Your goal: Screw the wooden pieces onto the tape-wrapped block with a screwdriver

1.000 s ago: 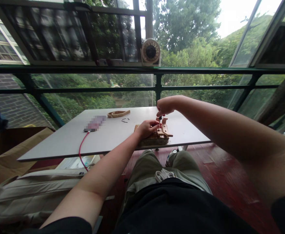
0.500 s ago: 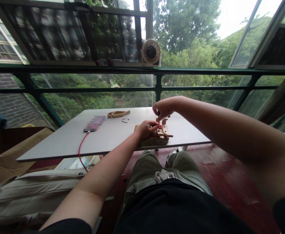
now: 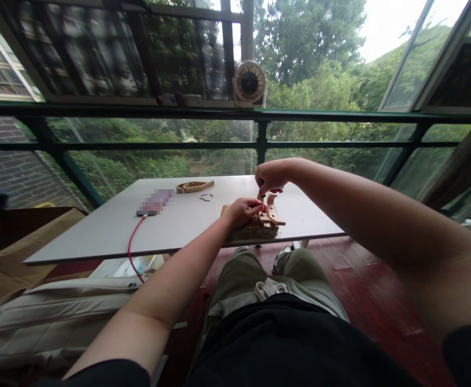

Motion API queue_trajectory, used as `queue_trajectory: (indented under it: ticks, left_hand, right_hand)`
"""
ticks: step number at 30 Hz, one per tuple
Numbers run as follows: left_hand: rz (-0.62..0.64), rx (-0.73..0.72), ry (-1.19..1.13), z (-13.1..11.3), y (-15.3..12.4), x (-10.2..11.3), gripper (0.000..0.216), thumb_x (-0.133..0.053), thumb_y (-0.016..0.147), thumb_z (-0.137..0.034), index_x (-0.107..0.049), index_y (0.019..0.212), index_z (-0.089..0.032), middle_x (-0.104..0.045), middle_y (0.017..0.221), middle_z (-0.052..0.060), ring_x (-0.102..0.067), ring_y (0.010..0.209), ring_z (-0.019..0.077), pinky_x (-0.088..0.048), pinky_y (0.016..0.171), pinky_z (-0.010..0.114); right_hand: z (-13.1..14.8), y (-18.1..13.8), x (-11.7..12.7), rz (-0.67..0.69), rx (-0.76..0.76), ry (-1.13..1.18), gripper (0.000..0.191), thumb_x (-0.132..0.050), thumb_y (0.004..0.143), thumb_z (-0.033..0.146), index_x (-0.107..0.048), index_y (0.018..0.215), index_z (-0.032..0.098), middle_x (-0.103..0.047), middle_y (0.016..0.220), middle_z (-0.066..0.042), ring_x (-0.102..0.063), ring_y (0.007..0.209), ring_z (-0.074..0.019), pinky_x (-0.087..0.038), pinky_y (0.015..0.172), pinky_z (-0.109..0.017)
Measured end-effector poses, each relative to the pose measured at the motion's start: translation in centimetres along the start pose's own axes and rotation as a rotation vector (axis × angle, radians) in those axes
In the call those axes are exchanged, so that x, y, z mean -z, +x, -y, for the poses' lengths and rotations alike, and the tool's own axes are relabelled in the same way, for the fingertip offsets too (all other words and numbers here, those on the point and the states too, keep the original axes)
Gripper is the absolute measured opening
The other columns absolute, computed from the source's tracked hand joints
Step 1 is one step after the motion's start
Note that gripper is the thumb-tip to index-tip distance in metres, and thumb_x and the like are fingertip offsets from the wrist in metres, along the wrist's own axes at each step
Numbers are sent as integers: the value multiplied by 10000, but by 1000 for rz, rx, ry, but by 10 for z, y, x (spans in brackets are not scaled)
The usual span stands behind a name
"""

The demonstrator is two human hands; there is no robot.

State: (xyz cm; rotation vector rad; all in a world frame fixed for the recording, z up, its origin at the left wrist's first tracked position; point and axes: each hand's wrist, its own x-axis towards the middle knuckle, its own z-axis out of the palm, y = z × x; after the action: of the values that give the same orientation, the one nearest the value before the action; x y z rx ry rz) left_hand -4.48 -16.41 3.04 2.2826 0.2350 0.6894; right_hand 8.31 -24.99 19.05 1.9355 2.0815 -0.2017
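My right hand [image 3: 272, 176] is closed around the top of an upright screwdriver [image 3: 263, 198], its dark handle mostly hidden by the fingers. Below it, my left hand [image 3: 241, 212] has thumb and forefinger pinched by the screwdriver's lower end; whatever small thing they grip is too small to make out. Just right of those fingertips stands a curved light-wood piece [image 3: 273, 210] with dark holes. A flat wooden strip at its foot points right. These pieces rest on a thick brownish block [image 3: 255, 233] at the table's near edge.
On the white table [image 3: 106, 226] lie a looped wooden piece [image 3: 195, 186], several small dark screws or pins [image 3: 205, 198] and a blurred-out phone [image 3: 154, 203] with a red cable [image 3: 130, 250]. A round fan [image 3: 250, 82] stands above the green railing [image 3: 219, 145]. Left are a cardboard box [image 3: 29, 231] and beige bag [image 3: 53, 317].
My right hand has turned slightly about the screwdriver, its fingers now lower and further round the handle. My left hand keeps its pinch in nearly the same place. The view has shifted slightly.
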Motion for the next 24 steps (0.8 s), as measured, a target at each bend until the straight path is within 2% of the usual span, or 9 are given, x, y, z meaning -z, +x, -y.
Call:
queue_trajectory:
  ticks: [14, 24]
  left_hand:
    - [21, -17, -6, 5, 3, -2, 354, -521, 885, -432, -719, 954, -147, -731, 910, 59, -650, 817, 178, -493, 777, 271]
    - [19, -32, 7, 3, 2, -3, 331, -508, 892, -411, -705, 927, -148, -720, 894, 54, -641, 808, 172, -490, 773, 273]
  right_hand:
    - [0, -3, -3, -47, -27, -51, 494, -527, 856, 499, -679, 637, 82, -663, 592, -70, -572, 527, -129, -401, 718, -310]
    - [1, -5, -5, -69, -38, -54, 552, -483, 873, 526, -694, 663, 61, -662, 590, -83, -561, 503, -125, -397, 714, -308]
